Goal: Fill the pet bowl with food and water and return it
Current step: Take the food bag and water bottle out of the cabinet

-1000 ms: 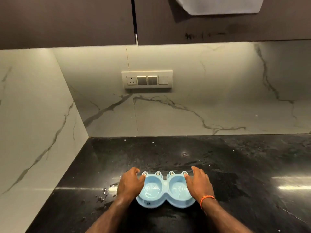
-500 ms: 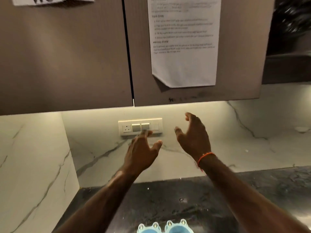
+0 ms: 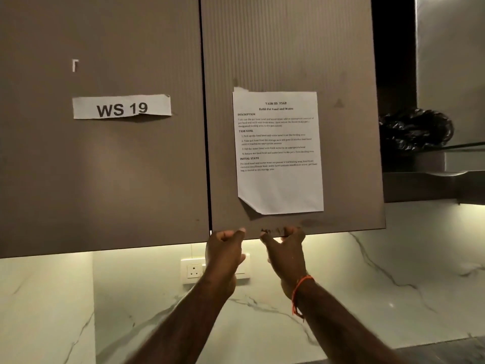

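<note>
The pet bowl is out of view below the frame. Both hands are raised to the bottom edge of the right wall-cabinet door (image 3: pixel 288 61), a brown door with a printed task sheet (image 3: pixel 279 153) taped on it. My left hand (image 3: pixel 225 253) grips the door's lower edge near its left corner, fingers curled over it. My right hand (image 3: pixel 287 253), with an orange string at the wrist, grips the same edge a little to the right. The door's lower edge sits slightly higher than the left door's, so it seems just ajar.
The left cabinet door (image 3: pixel 105 166) carries a "WS 19" label (image 3: pixel 122 106). A socket and switch plate (image 3: pixel 194 270) sits on the marble backsplash behind my hands. A black plastic bag (image 3: pixel 417 131) lies on an open shelf at the right. A strip of dark counter (image 3: pixel 446 350) shows at bottom right.
My hands left the blue pet bowl on the counter, rose past the switch plate, and now grip the right cabinet door's lower edge. The view tilted up and the bowl dropped out of sight.
</note>
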